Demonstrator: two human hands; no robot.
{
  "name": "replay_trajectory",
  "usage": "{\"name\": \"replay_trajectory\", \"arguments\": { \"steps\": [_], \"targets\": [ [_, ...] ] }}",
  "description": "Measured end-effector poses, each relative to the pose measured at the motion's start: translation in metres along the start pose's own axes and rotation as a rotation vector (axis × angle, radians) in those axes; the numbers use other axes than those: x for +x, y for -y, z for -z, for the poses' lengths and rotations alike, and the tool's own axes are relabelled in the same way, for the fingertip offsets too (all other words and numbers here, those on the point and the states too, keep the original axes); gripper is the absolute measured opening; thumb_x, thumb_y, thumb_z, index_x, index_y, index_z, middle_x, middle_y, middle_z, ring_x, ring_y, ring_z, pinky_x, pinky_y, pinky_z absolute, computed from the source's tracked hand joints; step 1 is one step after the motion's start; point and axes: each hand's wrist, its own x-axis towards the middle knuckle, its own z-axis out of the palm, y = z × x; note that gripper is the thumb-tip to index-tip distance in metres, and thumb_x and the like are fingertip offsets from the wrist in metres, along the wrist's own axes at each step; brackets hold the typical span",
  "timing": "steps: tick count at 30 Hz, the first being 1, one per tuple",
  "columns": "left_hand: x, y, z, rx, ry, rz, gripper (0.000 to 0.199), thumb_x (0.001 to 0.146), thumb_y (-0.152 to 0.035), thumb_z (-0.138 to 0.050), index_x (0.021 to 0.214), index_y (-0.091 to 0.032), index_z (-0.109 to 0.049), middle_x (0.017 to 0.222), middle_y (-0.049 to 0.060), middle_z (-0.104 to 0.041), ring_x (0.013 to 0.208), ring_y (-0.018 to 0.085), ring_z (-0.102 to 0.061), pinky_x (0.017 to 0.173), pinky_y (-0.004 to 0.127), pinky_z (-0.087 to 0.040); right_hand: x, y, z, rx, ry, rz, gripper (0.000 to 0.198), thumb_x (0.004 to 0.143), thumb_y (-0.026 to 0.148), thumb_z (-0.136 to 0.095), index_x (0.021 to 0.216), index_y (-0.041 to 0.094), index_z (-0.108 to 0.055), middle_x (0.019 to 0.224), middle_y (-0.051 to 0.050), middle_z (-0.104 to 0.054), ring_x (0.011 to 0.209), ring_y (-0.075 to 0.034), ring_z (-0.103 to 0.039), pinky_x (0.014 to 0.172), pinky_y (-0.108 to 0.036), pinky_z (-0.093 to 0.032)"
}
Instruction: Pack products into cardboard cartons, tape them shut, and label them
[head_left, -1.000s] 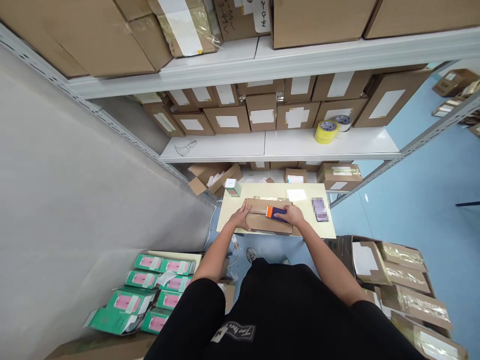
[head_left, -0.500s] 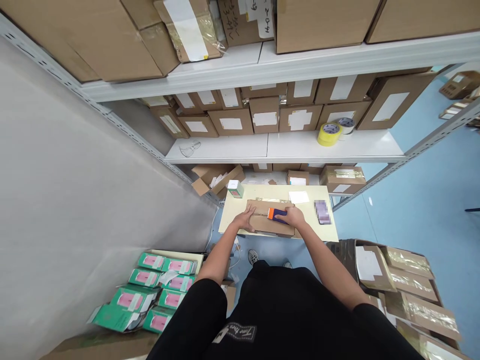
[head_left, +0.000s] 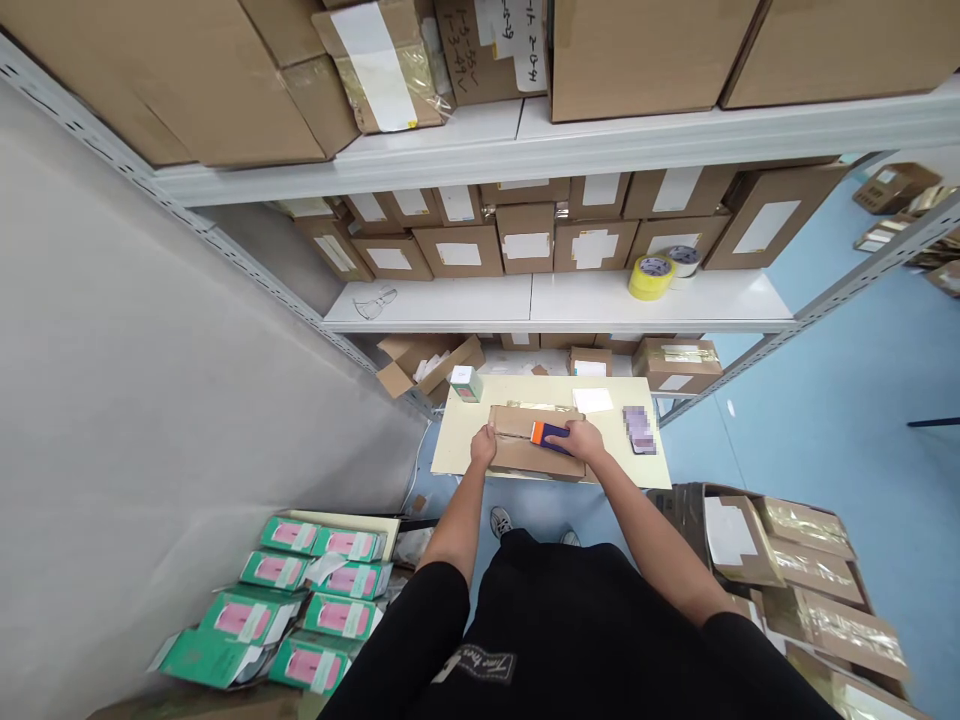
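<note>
A brown cardboard box [head_left: 531,458] lies lengthwise on the small cream table, with a seam along its top. At its left end, my left hand [head_left: 484,445] has its fingers closed on the box's edge. My right hand [head_left: 583,440] is over the right half, wrapped round a flat, block-like item [head_left: 550,436] in dark purple with an orange and white end. The orange end points left, close to the seam. I cannot make out exactly what this item is.
On the table [head_left: 456,440] stand a small green-and-white box [head_left: 466,383], a white paper [head_left: 592,400] and a blurred purplish object [head_left: 639,430]. Shelves with cartons rise behind, holding tape rolls [head_left: 651,277]. Green boxes [head_left: 330,615] lie left; a large carton of parcels [head_left: 810,580] stands right.
My left hand has gone from lying spread on the box's top to gripping its left edge. My right hand still holds the purple-and-orange item. The view has shifted slightly.
</note>
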Motion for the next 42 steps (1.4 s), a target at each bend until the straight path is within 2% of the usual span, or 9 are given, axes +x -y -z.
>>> {"name": "replay_trajectory", "arguments": {
  "steps": [7, 11, 18, 25, 31, 36, 39, 42],
  "targets": [
    [-0.005, -0.002, -0.003, 0.045, -0.044, 0.055, 0.045, 0.102, -0.055, -0.042, 0.102, -0.019, -0.070, 0.107, 0.022, -0.075, 0.110, 0.036, -0.069, 0.095, 0.043, -0.046, 0.007, -0.003, 0.009, 0.002, 0.013, 0.027, 0.058, 0.081, 0.076, -0.067, 0.090, 0.019, -0.076, 0.102, -0.013, -0.077, 0.098, -0.028, -0.072, 0.071, -0.028, -0.048],
    [-0.007, -0.005, -0.001, 0.069, -0.056, 0.065, 0.045, 0.102, -0.055, -0.042, 0.102, -0.020, -0.070, 0.104, 0.021, -0.076, 0.109, 0.036, -0.070, 0.093, 0.043, -0.046, 0.007, -0.017, 0.022, -0.029, 0.031, 0.035, 0.060, 0.078, 0.078, -0.069, 0.087, 0.019, -0.077, 0.098, -0.013, -0.078, 0.093, -0.027, -0.073, 0.068, -0.028, -0.046],
    [-0.009, -0.010, 0.002, 0.162, -0.035, 0.045, 0.050, 0.106, -0.051, -0.031, 0.109, -0.019, -0.069, 0.108, 0.022, -0.075, 0.108, 0.035, -0.070, 0.091, 0.043, -0.048, -0.009, -0.079, 0.047, -0.085, 0.034, 0.002, 0.061, 0.077, 0.079, -0.069, 0.078, 0.018, -0.075, 0.085, -0.013, -0.077, 0.082, -0.025, -0.070, 0.061, -0.028, -0.039],
    [-0.011, -0.016, 0.004, 0.277, -0.004, 0.033, 0.056, 0.108, -0.048, -0.023, 0.116, -0.016, -0.068, 0.111, 0.021, -0.075, 0.110, 0.034, -0.070, 0.091, 0.042, -0.050, -0.033, -0.147, 0.062, -0.059, 0.038, -0.087, 0.056, 0.075, 0.076, -0.071, 0.072, 0.020, -0.073, 0.073, -0.008, -0.072, 0.071, -0.021, -0.065, 0.058, -0.027, -0.034],
    [-0.014, -0.022, 0.007, 0.327, -0.007, 0.030, 0.059, 0.108, -0.050, -0.021, 0.121, -0.016, -0.068, 0.113, 0.021, -0.075, 0.108, 0.034, -0.071, 0.088, 0.042, -0.051, -0.041, -0.182, 0.069, -0.035, 0.078, -0.135, 0.054, 0.073, 0.073, -0.074, 0.071, 0.019, -0.072, 0.073, -0.008, -0.073, 0.071, -0.021, -0.067, 0.058, -0.027, -0.036],
    [-0.016, -0.024, 0.008, 0.348, -0.006, 0.018, 0.058, 0.108, -0.048, -0.022, 0.120, -0.016, -0.068, 0.111, 0.020, -0.076, 0.107, 0.033, -0.071, 0.088, 0.041, -0.051, -0.032, -0.177, 0.057, -0.096, 0.065, -0.240, 0.057, 0.071, 0.072, -0.077, 0.085, 0.016, -0.076, 0.092, -0.015, -0.077, 0.087, -0.027, -0.072, 0.065, -0.029, -0.045],
    [-0.017, -0.024, 0.007, 0.358, -0.003, 0.008, 0.059, 0.108, -0.049, -0.020, 0.119, -0.017, -0.069, 0.110, 0.020, -0.076, 0.106, 0.033, -0.072, 0.088, 0.041, -0.051, -0.019, -0.152, 0.037, -0.125, 0.050, -0.356, 0.064, 0.068, 0.065, -0.083, 0.105, 0.013, -0.075, 0.108, -0.020, -0.076, 0.099, -0.031, -0.073, 0.072, -0.031, -0.051],
    [-0.018, -0.024, 0.007, 0.368, -0.001, 0.002, 0.059, 0.108, -0.049, -0.019, 0.119, -0.018, -0.068, 0.110, 0.020, -0.076, 0.106, 0.033, -0.072, 0.088, 0.040, -0.051, -0.004, -0.121, 0.008, -0.100, 0.045, -0.413, 0.063, 0.069, 0.058, -0.086, 0.111, 0.012, -0.075, 0.110, -0.022, -0.076, 0.102, -0.033, -0.073, 0.079, -0.034, -0.054]
  ]
}}
